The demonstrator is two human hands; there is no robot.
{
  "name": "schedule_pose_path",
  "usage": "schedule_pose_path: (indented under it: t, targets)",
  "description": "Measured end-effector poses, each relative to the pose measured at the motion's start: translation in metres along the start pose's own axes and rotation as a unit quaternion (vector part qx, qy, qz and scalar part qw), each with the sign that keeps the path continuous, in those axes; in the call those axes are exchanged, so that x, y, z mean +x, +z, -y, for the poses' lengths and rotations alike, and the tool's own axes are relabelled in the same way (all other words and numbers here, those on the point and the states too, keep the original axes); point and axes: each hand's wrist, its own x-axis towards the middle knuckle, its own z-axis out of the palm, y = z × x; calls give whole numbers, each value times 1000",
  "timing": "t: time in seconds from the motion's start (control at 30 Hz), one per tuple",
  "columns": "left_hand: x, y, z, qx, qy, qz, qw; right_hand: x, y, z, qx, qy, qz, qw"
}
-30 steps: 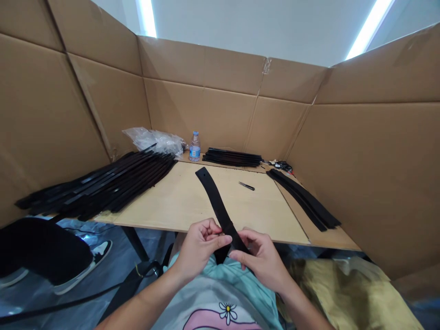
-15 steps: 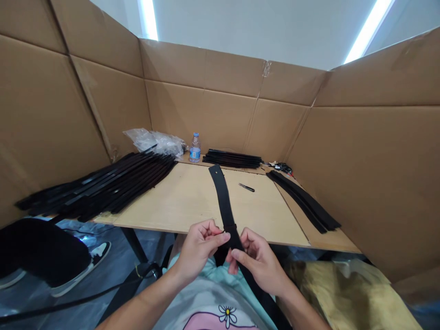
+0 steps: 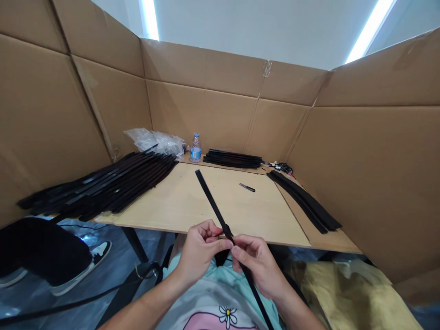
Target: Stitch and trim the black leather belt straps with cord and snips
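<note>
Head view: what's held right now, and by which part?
A black belt strap, edge-on, pinched partway along by left hand and right hand side by side, just below its small loop; far end sticks out over the table.

Tall brown cardboard walls point(image 3: 213, 105) stand on three sides of a light wooden table point(image 3: 178, 201). The back wall is made of a few sheets, with a bit of tape point(image 3: 266, 68) at one seam. Above the walls the ceiling point(image 3: 257, 27) is pale grey. Two long white lights shine up there, a left light point(image 3: 149, 18) and a right light point(image 3: 369, 30). Under the table the floor point(image 3: 103, 275) looks shiny and blue-grey. A dark table leg point(image 3: 132, 242) goes down to it.
</note>
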Motion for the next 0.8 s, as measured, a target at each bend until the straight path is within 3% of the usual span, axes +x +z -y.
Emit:
schedule_pose_path:
  t: [0.27, 0.4, 0.67, 0.8]
  targets:
    - [-7, 2, 1, -15, -17, 72, 997, -4, -1, 9, 31, 51, 44, 997]
    - [-8, 5, -2, -27, -20, 87, 996, -4, -1, 13, 7, 39, 45, 998]
    - [-7, 3, -5, -3, 14, 17, 1000, -5, -3, 22, -5, -13, 41, 999]
    - [-7, 4, -4, -14, -17, 32, 999, -5, -5, 19, -8, -25, 20, 999]
